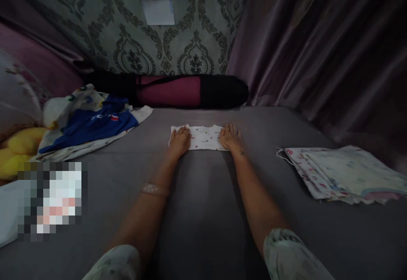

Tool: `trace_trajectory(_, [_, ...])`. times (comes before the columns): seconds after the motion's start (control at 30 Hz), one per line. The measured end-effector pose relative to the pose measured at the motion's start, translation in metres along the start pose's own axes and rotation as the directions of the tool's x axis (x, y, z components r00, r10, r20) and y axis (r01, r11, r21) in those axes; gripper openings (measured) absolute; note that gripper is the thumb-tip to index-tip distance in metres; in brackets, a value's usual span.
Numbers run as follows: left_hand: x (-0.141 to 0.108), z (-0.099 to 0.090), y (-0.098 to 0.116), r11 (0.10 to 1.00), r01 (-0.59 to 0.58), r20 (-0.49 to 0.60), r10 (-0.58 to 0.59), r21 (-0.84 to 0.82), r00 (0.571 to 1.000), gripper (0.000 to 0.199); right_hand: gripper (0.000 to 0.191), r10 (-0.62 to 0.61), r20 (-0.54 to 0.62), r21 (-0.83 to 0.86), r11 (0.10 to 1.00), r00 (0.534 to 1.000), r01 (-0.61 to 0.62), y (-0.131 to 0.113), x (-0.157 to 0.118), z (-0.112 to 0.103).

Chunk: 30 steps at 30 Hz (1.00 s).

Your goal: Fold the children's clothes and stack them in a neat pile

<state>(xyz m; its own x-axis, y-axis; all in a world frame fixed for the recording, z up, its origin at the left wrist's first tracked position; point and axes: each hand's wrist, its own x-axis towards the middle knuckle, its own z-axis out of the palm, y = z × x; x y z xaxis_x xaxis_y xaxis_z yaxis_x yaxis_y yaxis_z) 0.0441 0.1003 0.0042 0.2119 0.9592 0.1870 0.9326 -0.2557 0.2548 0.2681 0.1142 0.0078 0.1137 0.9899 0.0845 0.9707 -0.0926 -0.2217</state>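
Observation:
A white piece of fabric (205,138) with small scattered prints lies folded into a flat, wide strip on the grey sheet (203,178). On its left end rests my left hand (180,140), palm down with the fingers laid over the fabric. My right hand (230,137) presses on the right end in the same way, its fingers stretched out and slightly blurred. Both arms reach straight forward, and a pale bangle (154,189) circles the left forearm. Which kind of garment or cloth the strip is, I cannot tell.
Folded printed clothes (346,172) are stacked at right. Loose clothes (95,121), one blue, lie at left beside a yellow plush thing (23,146). A long black-and-pink bag (171,91) lies along the patterned wall (197,29). Curtains (280,38) hang at the sides.

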Motion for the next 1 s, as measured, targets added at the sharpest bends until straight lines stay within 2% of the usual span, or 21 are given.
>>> trace_trajectory(0.1, [0.001, 0.003, -0.005, 0.999, 0.013, -0.014, -0.012, 0.032, 1.0, 0.05, 0.059, -0.02, 0.017, -0.007, 1.0, 1.0, 0.021, 0.002, -0.001, 0.003])
trace_trajectory(0.2, [0.002, 0.007, -0.01, 0.998, 0.042, 0.046, -0.044, 0.049, 0.998, 0.056, 0.059, -0.022, 0.031, -0.004, 1.0, 0.999, 0.022, 0.002, -0.002, 0.006])
trace_trajectory(0.37, [0.005, 0.013, -0.012, 0.994, 0.082, 0.063, -0.087, 0.072, 0.994, 0.06, 0.058, -0.02, 0.057, 0.026, 0.999, 0.998, 0.019, 0.004, 0.001, 0.005])
trace_trajectory(0.5, [0.007, 0.014, -0.011, 0.989, 0.119, 0.079, -0.126, 0.083, 0.989, 0.061, 0.049, -0.067, 0.054, 0.026, 0.997, 0.996, 0.066, 0.013, 0.01, 0.0])
trace_trajectory(0.63, [0.009, 0.006, -0.009, 0.988, 0.097, 0.072, -0.106, 0.12, 0.992, 0.057, 0.039, -0.124, 0.058, 0.047, 0.992, 0.991, 0.121, 0.025, 0.019, -0.005])
trace_trajectory(0.8, [0.023, -0.01, -0.013, 0.972, 0.029, 0.082, -0.049, 0.233, 0.995, 0.042, 0.037, -0.063, 0.015, 0.065, 0.996, 0.998, 0.061, 0.028, 0.022, -0.006])
trace_trajectory(0.9, [0.037, -0.017, -0.02, 0.969, 0.025, 0.127, -0.058, 0.247, 0.99, 0.04, 0.039, -0.032, -0.01, 0.078, 0.996, 0.999, 0.032, 0.025, 0.019, -0.009])
trace_trajectory(1.0, [0.053, -0.018, -0.029, 0.97, 0.077, 0.166, -0.117, 0.23, 0.979, 0.041, 0.037, -0.004, -0.024, 0.1, 0.995, 1.0, 0.006, 0.022, 0.016, -0.012])
